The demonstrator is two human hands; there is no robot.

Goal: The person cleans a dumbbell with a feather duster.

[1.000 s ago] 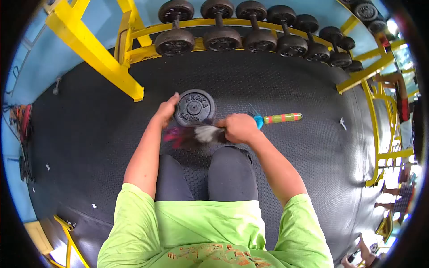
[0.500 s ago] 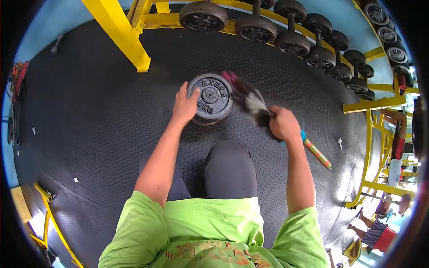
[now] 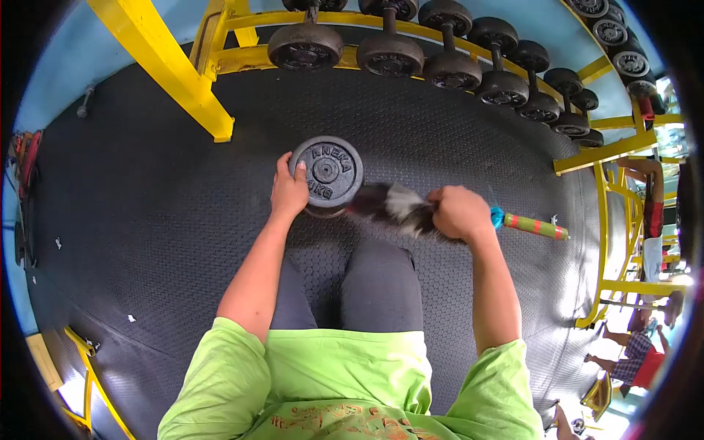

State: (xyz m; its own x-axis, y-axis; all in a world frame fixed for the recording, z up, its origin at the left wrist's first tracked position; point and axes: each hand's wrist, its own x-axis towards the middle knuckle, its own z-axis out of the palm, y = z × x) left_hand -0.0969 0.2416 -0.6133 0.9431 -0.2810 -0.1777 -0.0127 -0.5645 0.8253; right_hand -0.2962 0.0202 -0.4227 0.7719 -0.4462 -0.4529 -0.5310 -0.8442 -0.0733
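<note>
A round grey dumbbell [image 3: 334, 152] stands on end in front of my knees, its top plate lettered "ANEKA" and "4KG". My left hand [image 3: 291, 192] grips its left edge, the thumb on the top face and the fingers round the side. In my right hand [image 3: 462, 213] is a feather duster [image 3: 392, 207] with dark and whitish feathers, held where the feathers meet the handle. Its green and red striped handle sticks out to the right. The feather tips reach the dumbbell's lower right side, somewhat blurred.
A yellow rack [image 3: 165, 70] with several dumbbells [image 3: 390, 55] runs along the far side. Black textured rubber mat [image 3: 161, 213] covers the floor. One small dumbbell [image 3: 86, 101] lies at far left. Yellow gym frames and other people [image 3: 638, 359] are at the right.
The duster has swung down from the dumbbell's upper right to its lower right side, its handle now nearer level. My left hand stays on the dumbbell. The whole view has shifted slightly.
</note>
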